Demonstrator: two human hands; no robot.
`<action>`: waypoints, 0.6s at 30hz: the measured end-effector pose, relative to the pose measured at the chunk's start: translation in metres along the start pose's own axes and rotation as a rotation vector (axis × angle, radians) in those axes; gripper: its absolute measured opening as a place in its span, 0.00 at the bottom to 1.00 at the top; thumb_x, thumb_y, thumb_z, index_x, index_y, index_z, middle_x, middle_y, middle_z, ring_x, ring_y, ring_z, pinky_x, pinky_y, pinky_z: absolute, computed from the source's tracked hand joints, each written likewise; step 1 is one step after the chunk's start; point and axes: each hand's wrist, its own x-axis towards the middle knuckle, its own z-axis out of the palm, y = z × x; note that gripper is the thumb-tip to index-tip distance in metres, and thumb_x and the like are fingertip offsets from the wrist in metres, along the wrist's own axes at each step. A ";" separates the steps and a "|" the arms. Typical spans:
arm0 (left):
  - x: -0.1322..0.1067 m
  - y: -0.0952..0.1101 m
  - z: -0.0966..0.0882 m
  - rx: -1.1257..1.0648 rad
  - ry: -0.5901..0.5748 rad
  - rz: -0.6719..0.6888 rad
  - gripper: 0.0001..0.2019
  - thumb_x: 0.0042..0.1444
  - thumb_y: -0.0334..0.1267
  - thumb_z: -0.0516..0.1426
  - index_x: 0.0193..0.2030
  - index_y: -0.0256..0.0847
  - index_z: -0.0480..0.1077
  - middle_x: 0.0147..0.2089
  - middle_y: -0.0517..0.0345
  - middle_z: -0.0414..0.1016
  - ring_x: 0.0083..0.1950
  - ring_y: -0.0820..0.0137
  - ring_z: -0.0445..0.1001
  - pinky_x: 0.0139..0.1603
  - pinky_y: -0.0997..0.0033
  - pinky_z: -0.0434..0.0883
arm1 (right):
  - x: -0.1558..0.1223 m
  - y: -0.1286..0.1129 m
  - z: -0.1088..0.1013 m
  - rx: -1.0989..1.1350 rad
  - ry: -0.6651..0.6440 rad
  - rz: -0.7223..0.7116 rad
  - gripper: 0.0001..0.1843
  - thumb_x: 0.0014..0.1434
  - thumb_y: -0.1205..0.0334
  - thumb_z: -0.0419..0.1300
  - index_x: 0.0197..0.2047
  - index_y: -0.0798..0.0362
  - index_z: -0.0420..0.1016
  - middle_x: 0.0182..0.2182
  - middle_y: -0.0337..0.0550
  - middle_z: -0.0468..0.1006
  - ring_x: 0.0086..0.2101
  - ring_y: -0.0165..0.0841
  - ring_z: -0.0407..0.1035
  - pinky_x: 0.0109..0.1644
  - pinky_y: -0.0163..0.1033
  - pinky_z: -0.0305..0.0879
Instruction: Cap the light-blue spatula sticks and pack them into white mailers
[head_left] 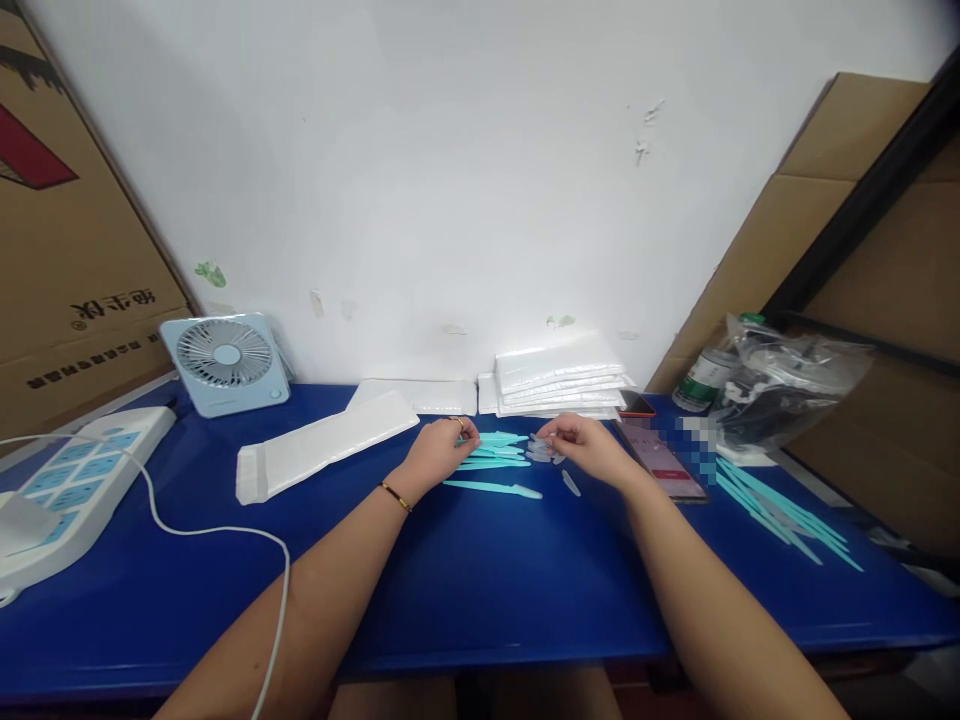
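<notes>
A small pile of slim turquoise eyebrow razors lies on the blue table between my hands. My left hand is closed at the pile's left side, thumb and index finger pinched on a razor handle. To the right is a cluster of small clear blade caps. My right hand is over them, its thumb and fingertips pinched together at a cap. One single razor lies apart, nearer to me, and one loose cap lies below my right hand.
White padded mailers are stacked by the wall; another mailer lies left. More razors lie right, beside a phone, a bottle and a plastic bag. A fan, power strip and white cable occupy the left.
</notes>
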 end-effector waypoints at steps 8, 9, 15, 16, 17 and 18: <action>0.002 -0.001 0.000 -0.074 -0.018 -0.001 0.12 0.57 0.44 0.51 0.35 0.41 0.71 0.32 0.59 0.74 0.34 0.70 0.70 0.33 0.72 0.63 | 0.003 -0.008 0.011 0.195 0.051 0.059 0.16 0.50 0.52 0.63 0.38 0.54 0.72 0.27 0.43 0.80 0.33 0.36 0.76 0.38 0.39 0.70; 0.002 -0.001 0.000 -0.076 -0.019 0.004 0.12 0.57 0.44 0.51 0.35 0.41 0.71 0.32 0.59 0.74 0.34 0.70 0.70 0.33 0.72 0.63 | 0.003 -0.009 0.012 0.218 0.043 0.060 0.16 0.50 0.52 0.63 0.38 0.54 0.72 0.27 0.43 0.80 0.33 0.36 0.76 0.39 0.39 0.70; -0.001 0.008 0.001 -0.135 -0.035 0.027 0.11 0.56 0.45 0.52 0.35 0.41 0.71 0.33 0.59 0.75 0.33 0.71 0.70 0.32 0.74 0.64 | 0.001 -0.016 0.019 0.363 -0.008 0.096 0.18 0.47 0.51 0.65 0.36 0.54 0.71 0.26 0.43 0.80 0.31 0.35 0.76 0.40 0.41 0.71; -0.002 0.011 0.000 -0.151 -0.065 0.022 0.11 0.55 0.45 0.52 0.35 0.41 0.71 0.33 0.59 0.75 0.33 0.71 0.71 0.32 0.74 0.64 | 0.001 -0.018 0.019 0.358 -0.024 0.099 0.18 0.47 0.51 0.65 0.36 0.54 0.71 0.25 0.43 0.80 0.31 0.35 0.76 0.39 0.41 0.71; -0.003 0.013 0.000 -0.165 -0.110 0.018 0.11 0.55 0.45 0.53 0.34 0.41 0.72 0.32 0.59 0.75 0.33 0.71 0.71 0.32 0.74 0.64 | 0.000 -0.020 0.018 0.346 -0.051 0.102 0.18 0.47 0.51 0.65 0.36 0.55 0.71 0.25 0.43 0.79 0.30 0.35 0.75 0.38 0.41 0.71; -0.004 0.015 -0.002 -0.171 -0.159 0.016 0.12 0.54 0.46 0.54 0.34 0.41 0.72 0.32 0.59 0.75 0.33 0.71 0.71 0.32 0.74 0.64 | -0.001 -0.021 0.016 0.326 -0.092 0.103 0.18 0.47 0.51 0.65 0.36 0.55 0.71 0.26 0.43 0.79 0.30 0.35 0.75 0.37 0.40 0.71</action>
